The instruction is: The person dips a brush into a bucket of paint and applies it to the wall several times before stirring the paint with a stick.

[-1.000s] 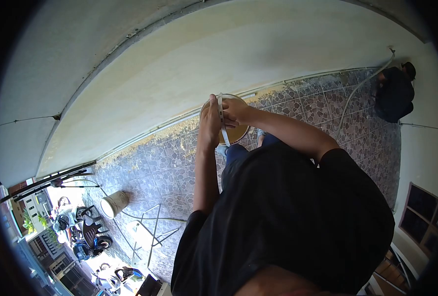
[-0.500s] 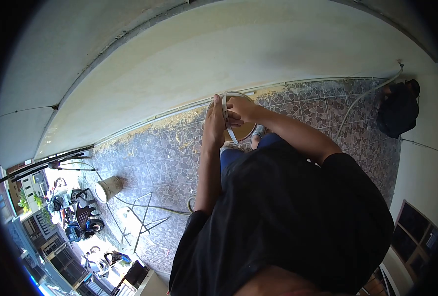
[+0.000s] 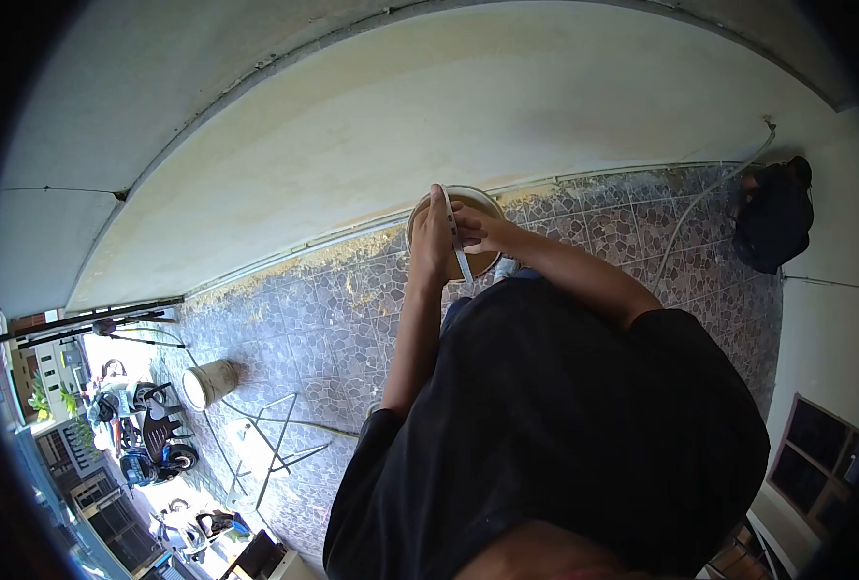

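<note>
A narrow white piece with dark slots [image 3: 459,246], seen edge-on, stands tilted above a round bucket [image 3: 500,205] of brownish liquid. My left hand [image 3: 431,240] grips it from the left side, fingers pointing up along it. From the right, my right hand [image 3: 480,230] reaches over the bucket with its fingers bent against the white piece. Whether those fingers hold something small as well is hidden. The lower end of the white piece comes close to the bucket's near rim.
A pale wall [image 3: 371,145] runs just beyond the bucket. A second bucket [image 3: 210,384] and a folding metal frame [image 3: 279,449] stand on the tiled floor at left, near a hose. At right, a person in dark clothing [image 3: 775,217] crouches by another hose [image 3: 705,193]. Motorbikes are outside.
My right hand has drawn back slightly, and its fingers now show beside the white piece. The view has shifted a little, and the white piece is slightly farther right.
</note>
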### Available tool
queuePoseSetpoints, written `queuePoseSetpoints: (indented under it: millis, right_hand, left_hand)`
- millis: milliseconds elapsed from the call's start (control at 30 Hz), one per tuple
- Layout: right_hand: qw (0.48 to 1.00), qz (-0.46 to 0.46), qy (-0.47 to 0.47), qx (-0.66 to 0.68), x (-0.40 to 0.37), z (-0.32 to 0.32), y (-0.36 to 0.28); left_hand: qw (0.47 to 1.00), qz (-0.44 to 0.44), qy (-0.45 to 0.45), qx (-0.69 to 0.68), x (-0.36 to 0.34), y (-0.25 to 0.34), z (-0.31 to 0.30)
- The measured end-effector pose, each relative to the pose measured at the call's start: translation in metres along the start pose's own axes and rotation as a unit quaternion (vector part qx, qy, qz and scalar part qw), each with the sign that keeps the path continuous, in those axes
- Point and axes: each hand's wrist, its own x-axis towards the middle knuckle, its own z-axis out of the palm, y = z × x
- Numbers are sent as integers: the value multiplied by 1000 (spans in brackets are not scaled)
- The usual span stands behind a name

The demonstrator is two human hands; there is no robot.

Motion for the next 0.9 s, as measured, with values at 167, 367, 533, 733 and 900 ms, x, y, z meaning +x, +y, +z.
queuePoseSetpoints:
  millis: [167, 367, 533, 733, 900]
  right_hand:
    - [900, 182, 115, 378, -14, 20, -41]
    - [894, 83, 34, 439, -13, 18, -3]
    - [848, 19, -222, 481, -1, 4, 16]
    - [852, 165, 116, 482, -3, 15, 24]
    - [954, -36, 73, -290, -18, 29, 5]
  left_hand:
    - [1000, -12, 3, -23, -4, -9, 0]
    - [999, 6, 19, -44, -5, -19, -4]
    - [998, 5, 15, -60, -10, -21, -6]
    - [999, 23, 17, -42, -13, -23, -10]
    - [997, 33, 24, -61, -14, -33, -16]
